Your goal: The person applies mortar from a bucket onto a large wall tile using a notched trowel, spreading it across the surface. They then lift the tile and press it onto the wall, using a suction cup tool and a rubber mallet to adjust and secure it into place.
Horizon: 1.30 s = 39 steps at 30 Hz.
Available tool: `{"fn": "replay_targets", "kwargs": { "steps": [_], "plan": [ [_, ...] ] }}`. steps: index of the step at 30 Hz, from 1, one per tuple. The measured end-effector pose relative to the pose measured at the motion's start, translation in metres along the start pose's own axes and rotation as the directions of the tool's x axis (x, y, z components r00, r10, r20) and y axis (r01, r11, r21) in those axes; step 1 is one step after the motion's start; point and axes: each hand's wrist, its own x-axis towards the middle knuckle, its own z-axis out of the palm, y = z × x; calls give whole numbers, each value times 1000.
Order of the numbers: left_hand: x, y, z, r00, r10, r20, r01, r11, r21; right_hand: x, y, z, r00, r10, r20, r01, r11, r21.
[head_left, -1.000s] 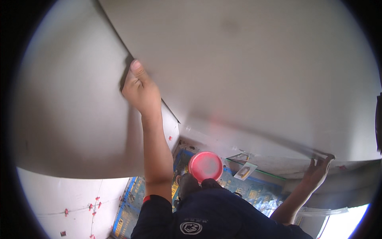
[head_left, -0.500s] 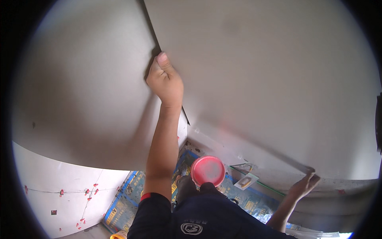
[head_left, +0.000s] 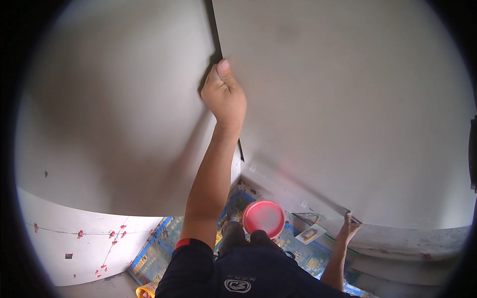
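A large light-grey wall tile or panel [head_left: 343, 109] fills the right side of the view. My left hand [head_left: 224, 97] is closed on its left edge, thumb on the front face and fingers curled behind the edge. Low on the right, my right hand [head_left: 351, 227] is at the panel's bottom edge with its fingers bent around it. How far those fingers reach under is hard to see. A second large grey panel [head_left: 109, 119] covers the wall on the left, and a narrow dark gap separates the two along the upper edge.
A pink-red bucket [head_left: 264, 219] stands on the floor by my legs. Right of it lies a flat trowel-like tool [head_left: 310, 233]. Blue printed sheeting [head_left: 161, 258] covers the floor. White tiles with red spacers [head_left: 94, 248] are lower left, near a yellow container [head_left: 145, 290].
The panel's left edge and my left hand have shifted right in view. My right hand has moved left along the bottom edge. Both hands stay on the panel.
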Motion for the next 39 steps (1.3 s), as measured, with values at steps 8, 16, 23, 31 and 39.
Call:
{"fn": "replay_targets", "kwargs": {
  "steps": [8,16,23,31,39],
  "plan": [
    [0,8,19,999,39,21,-41,997,63,-6,30,28,998,-51,-37,43,981,-188],
    [13,5,22,992,68,105,-82,988,134,-7,35,38,986,-146,-80,126,970,-210],
    [14,10,27,986,41,160,-71,980,185,-10,10,46,984,-121,-130,96,978,-183],
    [14,14,29,976,41,216,-90,971,222,-6,8,48,978,-130,-163,110,986,-127],
    [12,2,29,975,160,152,-201,931,304,-17,17,49,981,-111,-158,67,963,-263]
  ]
}}
